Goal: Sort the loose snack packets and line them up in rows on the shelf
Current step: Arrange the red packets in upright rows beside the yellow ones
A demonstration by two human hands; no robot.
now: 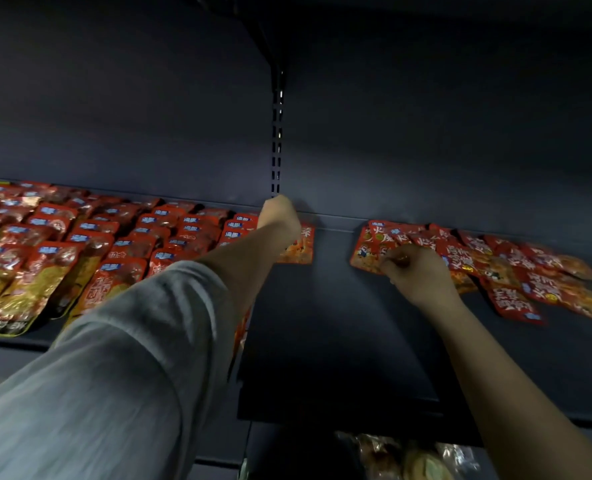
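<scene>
Right hand [417, 273] sits on the near-left edge of the loose pile [502, 268] on the right part of the shelf [322, 306], fingers curled down onto a red packet [369, 252], looks like a pinch at its near edge but fingertips are under the knuckles so can't say how firm. Left hand [280, 216] is reached far to the back wall [426, 133], at the far end of the last row [237, 230], w/ an orange-red packet [299, 249] just beside/under the wrist; fingers are turned away from camera, so can't tell if it's holding or just pressing. Rows of packets [97, 244] fill the left part of the shelf, overlapped like shingles, a bare gap between rows & pile. To do this step well, prob: lift one packet only off the pile, don't drag the neighbours, keep it label up and same way round as the rows, lay it overlapping the last one so the edge lines up, left hand steadying the row end. Hard to see: grey sleeve [114, 358] covers the near end of the right-most rows, pile's right end is blurred, packets on the lower shelf [409, 455] are dim & cut off, print too blurry to tell flavours apart
</scene>
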